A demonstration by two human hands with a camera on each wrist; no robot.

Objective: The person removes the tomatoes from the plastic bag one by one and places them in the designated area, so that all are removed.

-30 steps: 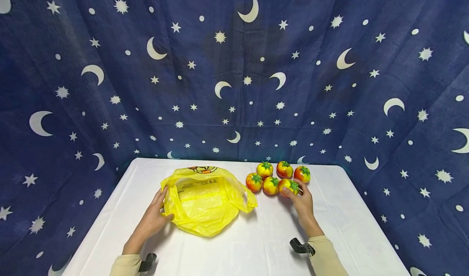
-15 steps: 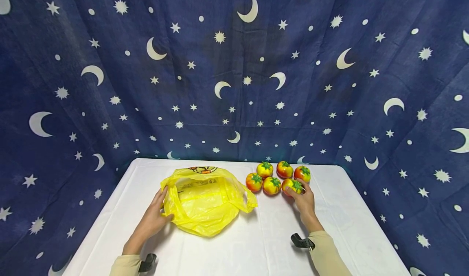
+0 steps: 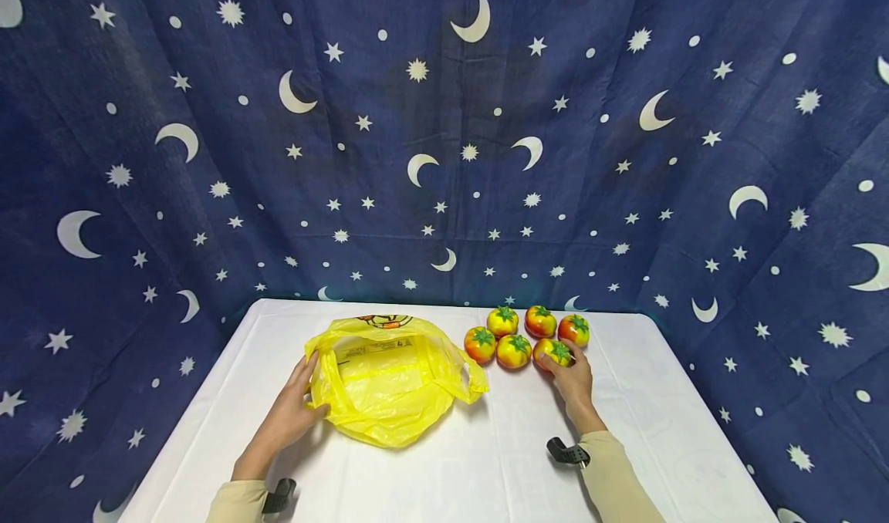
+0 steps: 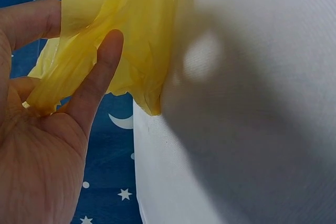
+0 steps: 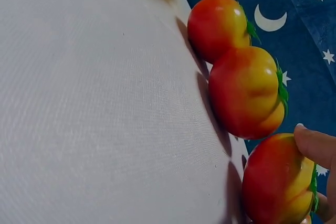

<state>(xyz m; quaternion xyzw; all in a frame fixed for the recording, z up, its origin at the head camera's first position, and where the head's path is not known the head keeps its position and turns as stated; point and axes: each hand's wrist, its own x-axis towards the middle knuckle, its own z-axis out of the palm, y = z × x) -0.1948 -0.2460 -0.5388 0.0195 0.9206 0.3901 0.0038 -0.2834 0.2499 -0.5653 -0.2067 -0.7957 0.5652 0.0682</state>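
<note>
On the white table lies a yellow plastic bag (image 3: 385,384), its mouth spread open toward me. My left hand (image 3: 288,415) holds the bag's left side; in the left wrist view the plastic (image 4: 139,35) passes between thumb and fingers. To the right of the bag, tomatoes with green stem tops sit in two rows. My right hand (image 3: 575,380) grips the front-right tomato (image 3: 551,352) between thumb and fingers. Beside that one sit the front-middle tomato (image 3: 513,352) and the front-left tomato (image 3: 480,345). The right wrist view shows the thumb on the gripped tomato (image 5: 275,182).
Behind the front row stand three more tomatoes: a yellowish one (image 3: 502,321), a middle one (image 3: 539,322) and a right one (image 3: 573,330). A dark blue curtain (image 3: 444,191) with moons and stars hangs past the table's (image 3: 444,484) far edge.
My right hand has shifted the front-right tomato slightly to the right, a little away from the front-middle one. The left hand and the bag have stayed in place.
</note>
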